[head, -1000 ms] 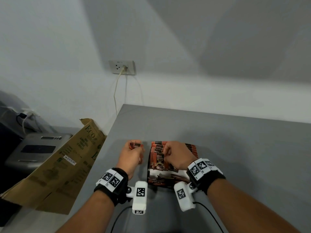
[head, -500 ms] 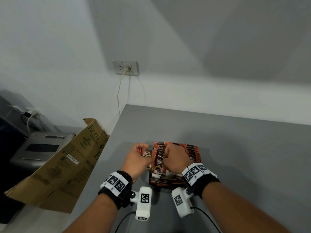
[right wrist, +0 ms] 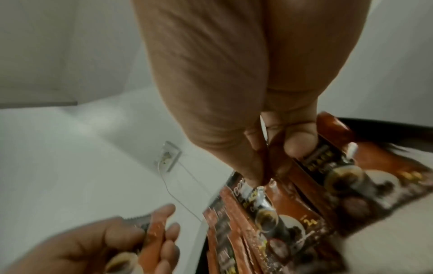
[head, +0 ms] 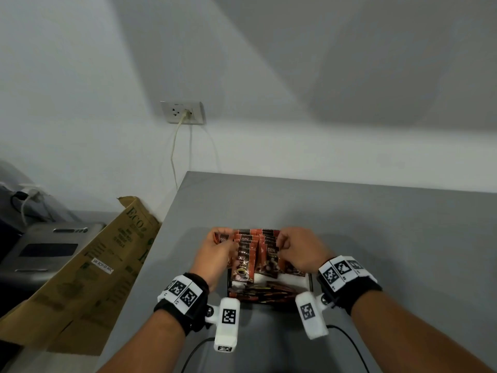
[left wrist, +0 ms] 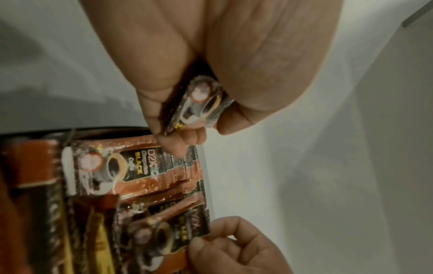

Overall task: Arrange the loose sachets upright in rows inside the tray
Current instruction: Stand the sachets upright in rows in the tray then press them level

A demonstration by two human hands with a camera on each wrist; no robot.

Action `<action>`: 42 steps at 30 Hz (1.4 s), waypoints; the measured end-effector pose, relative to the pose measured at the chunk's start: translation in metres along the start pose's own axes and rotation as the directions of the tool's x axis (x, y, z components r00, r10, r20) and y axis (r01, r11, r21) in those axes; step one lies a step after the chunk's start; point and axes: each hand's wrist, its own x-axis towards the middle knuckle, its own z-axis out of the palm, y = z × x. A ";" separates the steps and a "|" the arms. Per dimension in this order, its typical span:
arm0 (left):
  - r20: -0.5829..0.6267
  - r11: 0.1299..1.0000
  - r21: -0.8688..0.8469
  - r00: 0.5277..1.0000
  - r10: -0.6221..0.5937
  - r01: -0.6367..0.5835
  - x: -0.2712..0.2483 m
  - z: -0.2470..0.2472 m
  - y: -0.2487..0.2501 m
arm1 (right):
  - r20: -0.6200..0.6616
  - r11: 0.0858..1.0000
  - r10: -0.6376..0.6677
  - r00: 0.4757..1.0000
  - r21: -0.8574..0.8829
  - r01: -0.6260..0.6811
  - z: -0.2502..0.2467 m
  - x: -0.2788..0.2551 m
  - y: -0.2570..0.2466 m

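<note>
A dark tray point(head: 309, 282) sits on the grey table point(head: 376, 238) near its front, holding two rows of red-brown coffee sachets point(head: 246, 262) standing upright. My left hand point(head: 215, 254) is at the tray's left side and grips a few loose sachets point(left wrist: 199, 103) in its curled fingers. My right hand point(head: 295, 251) is over the right row and pinches the top of an upright sachet point(right wrist: 276, 163) between thumb and forefinger. In the right wrist view the left hand point(right wrist: 105, 246) shows at the lower left with its sachets point(right wrist: 150, 241).
A flattened cardboard box point(head: 88, 275) leans at the table's left edge, beside a grey device point(head: 45, 251). A wall socket point(head: 183, 113) with a cord hangs behind. The table stretches bare to the right and back.
Both hands have moved closer to the tray. The left hand brought its sachets in from the left to the tray's left row; the right hand shifted to the right row.
</note>
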 end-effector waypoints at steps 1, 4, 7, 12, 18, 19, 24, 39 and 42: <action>0.010 1.000 0.005 1.000 -0.017 0.017 -0.001 0.000 0.000 | 0.012 1.000 0.002 1.000 -0.024 -0.001 0.006 -0.001 0.002; 0.019 0.999 0.029 1.000 -0.018 0.018 -0.005 0.003 0.001 | 0.019 0.997 -0.025 1.000 -0.066 0.026 0.019 0.002 0.003; 0.026 0.998 0.064 1.000 0.010 -0.012 -0.008 0.004 0.000 | -0.011 0.996 -0.030 0.999 -0.084 0.029 0.025 0.003 0.000; 0.042 0.985 0.170 0.999 0.031 -0.037 -0.010 0.000 -0.004 | -0.061 0.994 -0.039 0.997 -0.103 0.033 0.027 0.001 -0.002; 0.166 0.978 0.184 0.984 0.064 -0.094 -0.012 0.014 -0.004 | -0.100 0.961 -0.057 0.993 0.264 0.081 0.007 -0.013 -0.017; 0.199 0.979 0.177 0.978 0.067 -0.103 -0.013 0.019 -0.003 | -0.062 0.937 -0.081 0.995 0.335 0.097 0.003 -0.017 -0.022; 0.169 0.981 0.158 0.982 0.083 -0.110 -0.010 0.035 0.001 | -0.137 0.973 -0.047 0.989 0.219 0.076 -0.026 -0.021 -0.007; 0.131 0.977 0.211 0.991 -0.006 -0.022 -0.007 0.026 -0.006 | -0.164 0.988 0.002 0.986 -0.153 -0.027 0.012 -0.019 0.041; 0.136 0.955 0.287 0.990 0.030 -0.068 -0.008 0.024 -0.007 | -0.176 0.988 0.004 0.984 -0.149 -0.030 0.014 -0.019 0.042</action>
